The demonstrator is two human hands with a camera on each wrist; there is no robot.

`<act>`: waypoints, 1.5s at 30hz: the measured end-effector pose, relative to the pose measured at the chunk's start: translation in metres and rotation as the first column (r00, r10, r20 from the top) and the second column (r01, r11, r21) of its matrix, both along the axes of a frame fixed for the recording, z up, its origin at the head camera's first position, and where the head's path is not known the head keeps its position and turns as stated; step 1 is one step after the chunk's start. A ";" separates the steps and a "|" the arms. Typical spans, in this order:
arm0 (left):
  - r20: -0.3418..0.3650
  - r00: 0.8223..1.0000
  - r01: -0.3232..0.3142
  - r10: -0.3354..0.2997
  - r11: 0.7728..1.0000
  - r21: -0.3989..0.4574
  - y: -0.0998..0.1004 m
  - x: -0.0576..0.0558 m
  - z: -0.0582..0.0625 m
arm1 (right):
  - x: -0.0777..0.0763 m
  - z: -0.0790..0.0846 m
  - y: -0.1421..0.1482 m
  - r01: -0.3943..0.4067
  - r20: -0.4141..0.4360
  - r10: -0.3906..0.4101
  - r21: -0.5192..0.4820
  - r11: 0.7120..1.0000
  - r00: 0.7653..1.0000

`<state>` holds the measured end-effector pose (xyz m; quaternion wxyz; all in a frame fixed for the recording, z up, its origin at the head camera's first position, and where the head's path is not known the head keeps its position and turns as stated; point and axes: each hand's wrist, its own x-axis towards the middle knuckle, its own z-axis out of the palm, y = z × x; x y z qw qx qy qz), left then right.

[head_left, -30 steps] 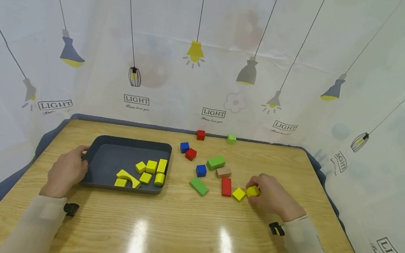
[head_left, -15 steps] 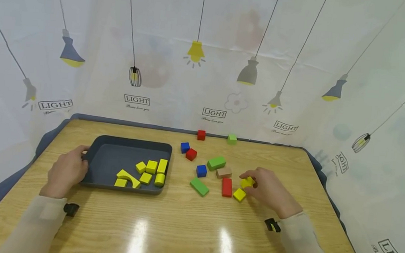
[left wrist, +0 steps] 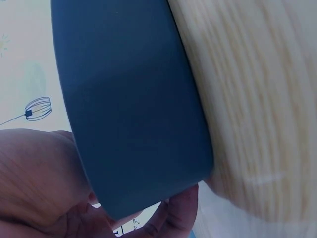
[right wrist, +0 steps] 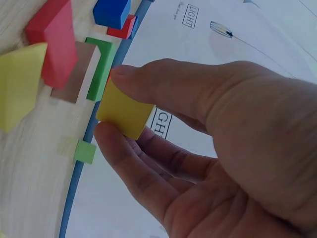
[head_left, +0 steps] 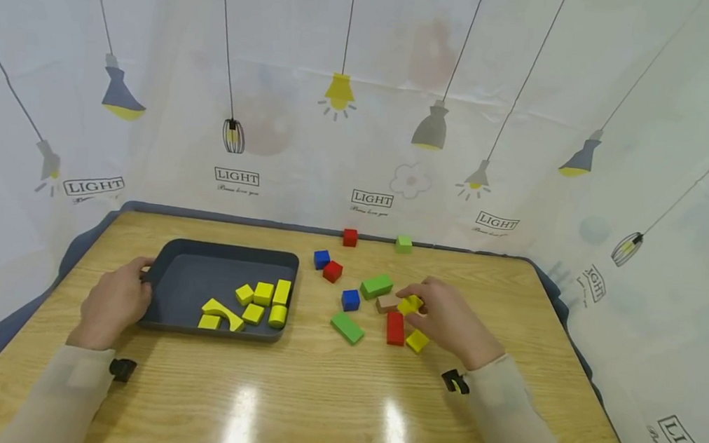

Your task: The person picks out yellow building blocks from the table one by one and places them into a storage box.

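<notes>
The right hand [head_left: 451, 325], from where I stand, covers part of its yellow block [head_left: 409, 305], and the two hide the right end of the brown block [head_left: 386, 304]. The near wall of the tray [head_left: 187, 281] masks the foot of the yellow arch [head_left: 224, 311]; the left wrist view cuts that tray off at the top. I find the script [head_left: 238, 189] under the LIGHT label [head_left: 236, 177] too blurred to read. Both sleeves [head_left: 57, 396] run off the head view's bottom edge

From above, the head camera looks forward and down across the table [head_left: 313, 401]. Close up, the left wrist camera faces the tray [left wrist: 133, 109], the right the held block [right wrist: 125, 110]; the head view shares both.
</notes>
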<state>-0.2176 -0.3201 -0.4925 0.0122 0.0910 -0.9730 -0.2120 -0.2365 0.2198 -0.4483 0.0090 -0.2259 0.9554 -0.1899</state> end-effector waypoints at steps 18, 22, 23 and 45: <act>-0.025 1.000 0.012 -0.012 1.000 0.001 0.003 0.000 -0.001 | -0.017 0.008 -0.054 -0.053 -0.026 0.053 -0.001 0.999 0.998; -0.022 1.000 0.003 -0.003 1.000 0.000 0.004 -0.001 -0.002 | -0.021 0.009 -0.068 -0.067 -0.039 0.067 -0.003 0.998 0.997; -0.023 1.000 0.003 -0.003 1.000 -0.001 0.004 -0.001 -0.001 | -0.022 0.009 -0.072 -0.073 -0.043 0.073 -0.006 0.997 0.996; -0.026 1.000 0.009 -0.009 1.000 -0.009 0.000 0.000 -0.001 | -0.048 -0.001 -0.155 -0.206 -0.031 0.204 -0.108 0.973 0.978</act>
